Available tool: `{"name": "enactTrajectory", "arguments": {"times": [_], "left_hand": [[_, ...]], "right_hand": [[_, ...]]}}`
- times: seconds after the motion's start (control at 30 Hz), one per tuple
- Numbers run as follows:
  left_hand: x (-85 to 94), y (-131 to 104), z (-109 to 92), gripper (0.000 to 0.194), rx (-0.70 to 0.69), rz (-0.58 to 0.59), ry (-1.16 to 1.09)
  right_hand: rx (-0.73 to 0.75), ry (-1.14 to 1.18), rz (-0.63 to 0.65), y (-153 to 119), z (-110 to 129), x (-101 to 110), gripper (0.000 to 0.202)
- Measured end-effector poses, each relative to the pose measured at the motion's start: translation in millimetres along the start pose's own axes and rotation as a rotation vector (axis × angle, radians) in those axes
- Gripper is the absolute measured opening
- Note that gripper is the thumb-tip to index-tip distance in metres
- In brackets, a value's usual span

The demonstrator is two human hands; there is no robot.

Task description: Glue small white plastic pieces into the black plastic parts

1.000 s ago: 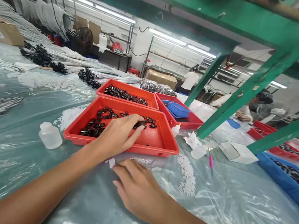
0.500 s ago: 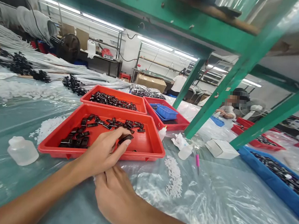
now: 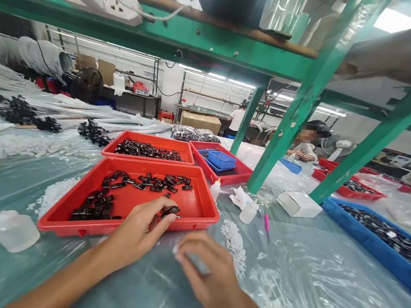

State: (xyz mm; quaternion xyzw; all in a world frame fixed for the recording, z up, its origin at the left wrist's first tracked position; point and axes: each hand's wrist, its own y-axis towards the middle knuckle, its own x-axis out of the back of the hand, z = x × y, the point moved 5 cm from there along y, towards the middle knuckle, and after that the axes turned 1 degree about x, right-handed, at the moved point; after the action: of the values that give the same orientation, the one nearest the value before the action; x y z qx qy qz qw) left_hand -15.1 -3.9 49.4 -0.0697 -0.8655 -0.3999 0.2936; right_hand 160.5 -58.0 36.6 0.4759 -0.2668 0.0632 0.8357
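My left hand (image 3: pixel 145 228) is at the front edge of the near red tray (image 3: pixel 192 224), with a black glossy piece (image 3: pixel 170 211) pinched between thumb and fingers. Several similar black pieces (image 3: pixel 95 206) lie in that tray, mostly at its left and back. To the right, in front of the tray, my right hand (image 3: pixel 210 269) has its fingers curled around a small grey object (image 3: pixel 198 263); a white bit shows at the fingertips. What exactly it is cannot be made out. A pile of small white pieces (image 3: pixel 234 245) lies beside my right hand.
Behind is a red tray full of black pieces (image 3: pixel 148 150), beside a red tray with a blue basket (image 3: pixel 222 160). Bottles (image 3: pixel 16 233) (image 3: pixel 249 211), a pink pen (image 3: pixel 267 224), a white box (image 3: pixel 299 204) and a blue tray (image 3: pixel 374 240) surround the area. Green posts (image 3: pixel 282 137) rise behind.
My right hand has moved away from my left wrist to the right, and the grey object in it now shows. My left hand still holds the black piece. The view has tilted up slightly.
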Motion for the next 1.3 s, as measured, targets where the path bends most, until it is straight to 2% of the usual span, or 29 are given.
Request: {"name": "enactTrajectory", "arguments": {"times": [0.07, 0.17, 0.33, 0.47, 0.7, 0.8, 0.97, 1.07, 1.13, 1.17, 1.23, 1.3], "left_hand": [[-6.6, -5.3, -6.2, 0.014, 0.013, 0.042, -0.047], [-14.6, -12.1, -14.3, 0.013, 0.037, 0.093, -0.098], [-23.0, -17.7, -16.6, 0.015, 0.044, 0.16, -0.133], [-21.6, -16.7, -17.2, 0.014, 0.015, 0.179, -0.12], [-16.1, -17.7, -28.3, 0.018, -0.085, 0.113, 0.01], [-19.0, -20.5, -32.0, 0.019, -0.097, 0.109, 0.011], [-26.5, -22.4, -32.2, 0.024, -0.097, 0.108, 0.005], [-20.9, -21.8, -37.7, 0.022, -0.075, 0.069, -0.031], [-12.9, -22.1, -38.9, 0.013, 0.025, 0.048, -0.076], [-9.3, -22.8, -37.0, 0.01, 0.102, 0.056, -0.096], [-4.3, -23.9, -29.3, 0.019, 0.24, 0.092, -0.11], [-5.2, -22.3, -21.1, 0.025, 0.257, 0.175, -0.105]], "right_hand": [[-0.133, 0.12, -0.132, 7.4, -8.9, 23.5, 0.012], [-0.194, 0.241, -0.241, 14.7, -13.7, 35.1, 0.012], [-0.246, 0.293, -0.2, 12.3, -10.6, 25.4, 0.012], [-0.262, 0.253, -0.149, 11.5, -6.6, 25.8, 0.011], [-0.068, 0.006, -0.113, 9.9, 10.8, 29.9, 0.016], [-0.036, -0.053, -0.098, 7.3, 15.3, 28.0, 0.017], [-0.095, 0.032, 0.014, 12.6, 4.9, 30.0, 0.014], [-0.104, 0.194, 0.1, 23.3, -11.4, 47.4, 0.013], [-0.141, 0.188, 0.148, 27.0, -27.8, 67.1, 0.012], [-0.178, 0.118, 0.194, 26.0, -37.3, 76.5, 0.013], [-0.269, -0.067, 0.362, 17.1, -55.5, 89.7, 0.016], [-0.339, -0.168, 0.583, 2.2, -66.8, 93.2, 0.02]]}}
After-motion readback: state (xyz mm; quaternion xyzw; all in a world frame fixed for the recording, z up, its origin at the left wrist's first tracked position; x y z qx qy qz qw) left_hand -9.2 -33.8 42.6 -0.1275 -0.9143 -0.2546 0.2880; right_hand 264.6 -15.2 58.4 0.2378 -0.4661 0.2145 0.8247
